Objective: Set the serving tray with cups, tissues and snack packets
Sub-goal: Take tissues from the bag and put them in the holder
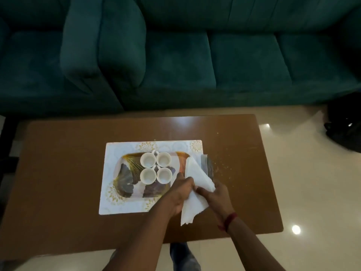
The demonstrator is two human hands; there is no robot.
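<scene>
A patterned serving tray (125,184) lies on a white placemat (109,153) on the brown table (58,173). Several small white cups (147,160) stand grouped in the tray's middle. Over the tray's right end, my left hand (178,194) and my right hand (218,196) both grip a white tissue (195,177), which is partly folded, with one corner up and another hanging down. A dark shiny packet (208,166) lies just behind the tissue at the tray's right edge, mostly hidden.
A dark green sofa (175,55) runs along the far side of the table. Crumbs (224,165) speckle the tabletop right of the tray. A black bag (343,130) sits on the tiled floor at far right. My feet show below the table's near edge.
</scene>
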